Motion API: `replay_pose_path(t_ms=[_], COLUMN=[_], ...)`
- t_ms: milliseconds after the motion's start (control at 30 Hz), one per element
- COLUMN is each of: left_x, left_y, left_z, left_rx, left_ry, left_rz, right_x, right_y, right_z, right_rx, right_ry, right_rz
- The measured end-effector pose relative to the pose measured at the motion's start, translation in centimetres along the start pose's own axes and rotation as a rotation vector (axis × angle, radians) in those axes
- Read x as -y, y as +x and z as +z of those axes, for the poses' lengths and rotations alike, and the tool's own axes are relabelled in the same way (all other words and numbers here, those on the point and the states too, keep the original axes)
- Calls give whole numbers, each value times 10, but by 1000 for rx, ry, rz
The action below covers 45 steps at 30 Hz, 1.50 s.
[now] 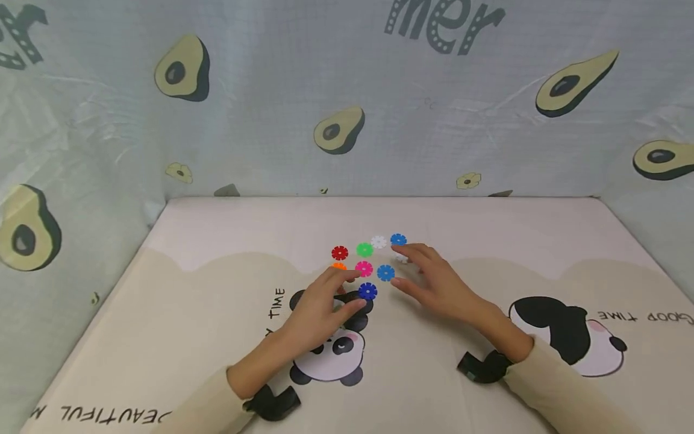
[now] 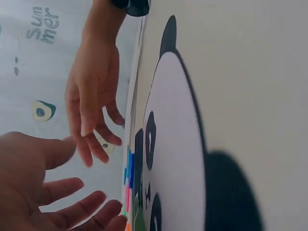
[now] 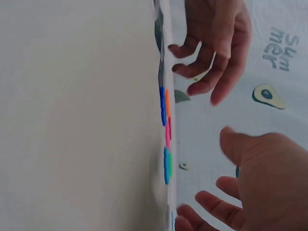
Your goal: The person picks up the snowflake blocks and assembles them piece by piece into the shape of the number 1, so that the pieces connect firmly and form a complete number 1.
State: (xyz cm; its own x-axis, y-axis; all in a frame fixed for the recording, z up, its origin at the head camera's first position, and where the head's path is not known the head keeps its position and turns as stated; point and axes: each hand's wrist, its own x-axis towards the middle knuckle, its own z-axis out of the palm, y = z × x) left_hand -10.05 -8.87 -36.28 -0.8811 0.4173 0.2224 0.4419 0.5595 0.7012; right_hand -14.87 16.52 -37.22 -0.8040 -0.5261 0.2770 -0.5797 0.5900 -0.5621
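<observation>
Here's the cluster, nine little notched discs lying flat, mid-table: dark blue disc (image 1: 367, 293) nearest the person, then pink disc (image 1: 364, 266), light-blue disc (image 1: 386, 276) and orange disc (image 1: 338, 265), the last partly covered by the left fingers. Behind them, red disc (image 1: 340, 250), green disc (image 1: 365, 246), white disc (image 1: 379, 239) and another blue disc (image 1: 398, 237), with a second white disc (image 1: 401, 258) peeking out by the right fingers. Underneath, a pale tablecloth (image 1: 206, 331) with a panda print (image 1: 328, 363) just this side of the discs and upside-down lettering (image 1: 116, 416) at lower left. Around it all, grey-blue sheeting (image 1: 260, 90), dotted with avocados, rises at the back and sides.

And the hands! Left hand (image 1: 320, 301), right hand (image 1: 439, 286), well apart across the cluster, palms facing in the wrist views. Both have loosely bent fingers, thumbs spread away, nothing gripped. They look raised above the cloth; whether any fingertip brushes a disc, I can't tell.
</observation>
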Motion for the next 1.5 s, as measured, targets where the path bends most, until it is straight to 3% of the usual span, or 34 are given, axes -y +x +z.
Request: replay_pose_path(t_ms=[167, 467, 733, 1033, 1267, 1500], left_x=[4, 17, 22, 20, 17, 15], left_y=[9, 11, 10, 15, 18, 17], left_z=[7, 18, 17, 21, 19, 23], left_rx=[37, 48, 13, 35, 51, 27], left_ry=[8, 146, 246, 311, 250, 213], left_rz=[-26, 27, 64, 80, 16, -32], right_x=[1, 0, 1, 0, 0, -1], right_y=[11, 20, 23, 20, 20, 20], right_z=[14, 32, 35, 26, 20, 19], right_rx=[2, -15, -19, -47, -18, 5], right_ry=[80, -38, -11, -28, 15, 49], right_rz=[15, 63, 22, 106, 150, 150])
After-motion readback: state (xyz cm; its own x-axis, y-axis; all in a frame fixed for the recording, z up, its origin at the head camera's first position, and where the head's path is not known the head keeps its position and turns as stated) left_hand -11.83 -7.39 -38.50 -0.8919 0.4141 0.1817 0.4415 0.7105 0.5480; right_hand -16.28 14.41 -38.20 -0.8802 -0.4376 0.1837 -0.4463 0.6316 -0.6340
